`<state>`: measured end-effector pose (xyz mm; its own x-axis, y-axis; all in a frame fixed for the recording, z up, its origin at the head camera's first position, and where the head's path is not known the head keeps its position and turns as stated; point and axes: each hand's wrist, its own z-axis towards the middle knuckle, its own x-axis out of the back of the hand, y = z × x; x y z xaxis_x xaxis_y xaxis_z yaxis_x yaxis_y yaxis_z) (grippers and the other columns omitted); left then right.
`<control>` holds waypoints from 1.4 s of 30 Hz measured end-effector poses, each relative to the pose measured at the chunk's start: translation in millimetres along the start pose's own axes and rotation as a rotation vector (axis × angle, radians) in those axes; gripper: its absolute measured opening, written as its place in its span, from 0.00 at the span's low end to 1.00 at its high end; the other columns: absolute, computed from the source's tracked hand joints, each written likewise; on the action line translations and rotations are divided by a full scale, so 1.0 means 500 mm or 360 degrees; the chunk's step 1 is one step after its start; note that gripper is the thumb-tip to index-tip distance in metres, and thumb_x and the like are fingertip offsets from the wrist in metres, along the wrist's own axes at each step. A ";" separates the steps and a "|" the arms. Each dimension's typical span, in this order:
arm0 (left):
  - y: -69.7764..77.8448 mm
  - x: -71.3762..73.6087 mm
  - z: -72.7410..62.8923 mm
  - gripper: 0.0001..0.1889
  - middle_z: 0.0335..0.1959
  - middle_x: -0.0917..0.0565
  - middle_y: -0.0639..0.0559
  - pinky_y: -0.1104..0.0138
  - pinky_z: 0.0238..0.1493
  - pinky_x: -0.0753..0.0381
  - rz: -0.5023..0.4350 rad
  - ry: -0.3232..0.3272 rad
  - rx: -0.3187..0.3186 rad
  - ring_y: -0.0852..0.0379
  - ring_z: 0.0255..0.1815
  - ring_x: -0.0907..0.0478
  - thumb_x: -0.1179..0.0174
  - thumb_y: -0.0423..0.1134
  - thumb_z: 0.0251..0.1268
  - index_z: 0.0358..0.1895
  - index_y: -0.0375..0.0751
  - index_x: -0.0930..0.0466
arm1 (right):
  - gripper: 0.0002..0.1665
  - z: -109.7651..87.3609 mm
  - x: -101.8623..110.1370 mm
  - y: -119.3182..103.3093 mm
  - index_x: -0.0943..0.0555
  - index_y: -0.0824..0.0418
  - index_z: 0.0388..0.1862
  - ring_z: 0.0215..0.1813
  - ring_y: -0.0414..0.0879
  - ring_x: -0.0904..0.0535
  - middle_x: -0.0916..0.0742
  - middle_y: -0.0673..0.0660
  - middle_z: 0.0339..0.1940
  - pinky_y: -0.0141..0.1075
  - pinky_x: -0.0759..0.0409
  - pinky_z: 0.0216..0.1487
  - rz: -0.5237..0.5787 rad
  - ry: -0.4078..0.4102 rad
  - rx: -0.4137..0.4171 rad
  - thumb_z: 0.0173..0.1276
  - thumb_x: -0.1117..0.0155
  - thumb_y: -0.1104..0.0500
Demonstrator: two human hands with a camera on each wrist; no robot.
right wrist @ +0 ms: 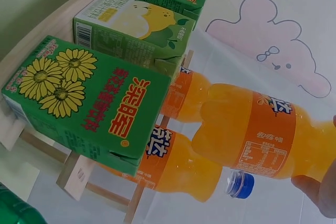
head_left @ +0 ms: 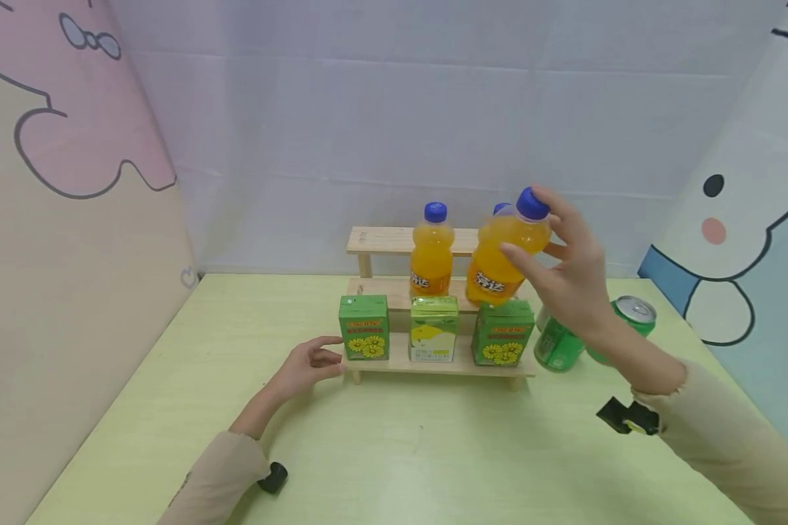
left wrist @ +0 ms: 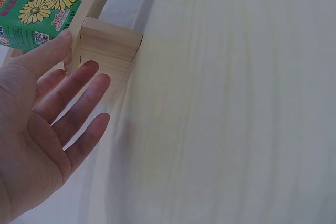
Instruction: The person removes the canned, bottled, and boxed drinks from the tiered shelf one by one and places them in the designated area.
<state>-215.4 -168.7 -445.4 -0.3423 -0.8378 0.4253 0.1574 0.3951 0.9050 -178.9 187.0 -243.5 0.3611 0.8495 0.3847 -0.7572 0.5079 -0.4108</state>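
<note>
My right hand (head_left: 574, 281) grips a bottle of orange soda (head_left: 499, 255) near its blue cap. The bottle is tilted, raised in front of another orange soda bottle (right wrist: 178, 163) on the wooden tiered rack (head_left: 399, 351). A third such bottle (head_left: 432, 255) stands upright on the middle tier. Along the lowest tier are a green drink carton (head_left: 364, 328), a yellow-green carton (head_left: 433, 332) and a second green carton (head_left: 503, 335). At the rack's left end is my left hand (head_left: 310, 366), its thumb touching the board's end and its other fingers loosely extended.
To the right of the rack stand green cans (head_left: 558, 348), partly hidden by my right arm. The rack's bare top tier (head_left: 384, 239) lies near the back curtain (head_left: 289, 146). Pale tabletop (head_left: 394, 445) extends in front of the rack.
</note>
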 end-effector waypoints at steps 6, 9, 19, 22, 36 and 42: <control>0.000 0.000 -0.001 0.29 0.43 0.18 0.40 0.52 0.52 0.28 0.0015 0.0003 0.0012 0.49 0.46 0.21 0.36 0.39 0.56 0.60 0.34 0.34 | 0.41 -0.012 0.025 0.003 0.34 0.65 0.62 0.50 0.31 0.25 0.21 0.57 0.49 0.20 0.26 0.43 -0.0077 0.0059 -0.0061 0.47 0.33 0.78; -0.002 0.001 -0.001 0.29 0.43 0.18 0.40 0.53 0.51 0.28 0.0019 0.0005 0.0017 0.49 0.46 0.21 0.37 0.39 0.56 0.61 0.34 0.34 | 0.41 -0.016 0.039 0.008 0.34 0.65 0.62 0.51 0.31 0.26 0.21 0.53 0.50 0.19 0.27 0.42 -0.0117 0.0063 -0.0077 0.46 0.33 0.78; 0.007 0.005 -0.006 0.29 0.43 0.19 0.37 0.56 0.49 0.25 -0.0026 -0.0001 0.0026 0.47 0.46 0.21 0.37 0.37 0.56 0.60 0.32 0.35 | 0.42 -0.037 0.092 0.037 0.32 0.66 0.60 0.51 0.29 0.26 0.21 0.43 0.49 0.17 0.28 0.41 -0.0238 0.0085 -0.0092 0.43 0.30 0.78; -0.005 0.006 -0.003 0.29 0.44 0.19 0.38 0.57 0.49 0.24 -0.0033 0.0002 0.0026 0.48 0.46 0.21 0.37 0.39 0.56 0.60 0.33 0.35 | 0.42 -0.047 0.106 0.049 0.32 0.66 0.60 0.51 0.27 0.27 0.21 0.43 0.50 0.16 0.29 0.42 -0.0276 0.0080 -0.0106 0.43 0.30 0.78; 0.012 0.002 -0.004 0.28 0.44 0.19 0.37 0.54 0.50 0.26 -0.0021 -0.0001 0.0043 0.46 0.47 0.22 0.38 0.36 0.57 0.61 0.32 0.35 | 0.40 -0.110 0.153 0.087 0.31 0.65 0.60 0.54 0.26 0.30 0.23 0.43 0.53 0.12 0.33 0.41 -0.0395 0.0067 -0.0193 0.45 0.30 0.75; 0.061 0.003 -0.020 0.27 0.44 0.19 0.35 0.53 0.50 0.27 0.0015 -0.0012 0.0036 0.44 0.47 0.22 0.40 0.33 0.58 0.60 0.29 0.35 | 0.41 -0.139 0.167 0.103 0.31 0.65 0.61 0.54 0.26 0.30 0.26 0.36 0.53 0.12 0.33 0.40 -0.0423 0.0070 -0.0244 0.45 0.30 0.76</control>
<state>-201.7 -161.9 -417.0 -0.3481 -0.8310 0.4338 0.1398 0.4115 0.9006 -150.2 294.3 -289.9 0.5610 0.6877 0.4608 -0.5433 0.7259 -0.4218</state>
